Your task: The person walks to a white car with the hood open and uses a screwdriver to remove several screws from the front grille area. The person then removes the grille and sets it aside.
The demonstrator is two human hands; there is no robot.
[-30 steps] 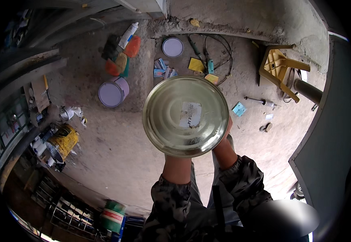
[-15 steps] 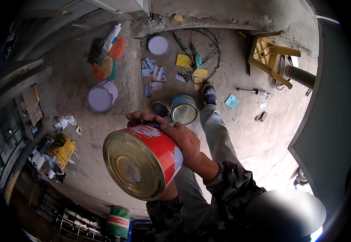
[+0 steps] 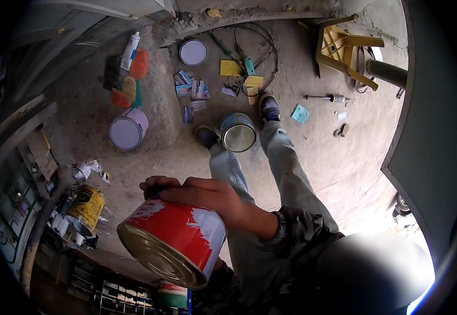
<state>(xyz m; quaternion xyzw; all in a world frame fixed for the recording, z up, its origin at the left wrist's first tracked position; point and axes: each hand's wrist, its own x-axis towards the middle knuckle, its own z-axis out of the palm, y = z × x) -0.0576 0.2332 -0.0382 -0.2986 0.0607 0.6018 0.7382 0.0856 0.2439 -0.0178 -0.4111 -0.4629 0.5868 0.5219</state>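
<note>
A large red tin can (image 3: 173, 233) with white torn-looking patches is tilted between my two hands, its bare metal end turned toward the near left. My right hand (image 3: 210, 198) lies across the can's far edge, fingers bent over it. At that edge, dark fingertips of my left hand (image 3: 157, 184) show; the can hides most of that hand. Standing on the floor between my feet is a blue tin (image 3: 239, 134) with a metal top.
A pinkish-white bucket (image 3: 128, 130), orange pads (image 3: 138, 64) and a white tube (image 3: 130, 50) lie left. Ahead are a round lid (image 3: 193, 52), coloured cards (image 3: 200, 89) and a corded tool (image 3: 249, 65). A tipped yellow stool (image 3: 338, 48) is at right, a yellow bucket (image 3: 85, 207) at left.
The red can has moved down and left, its metal end turning further away from view. My hands have gone with it, still around it.
</note>
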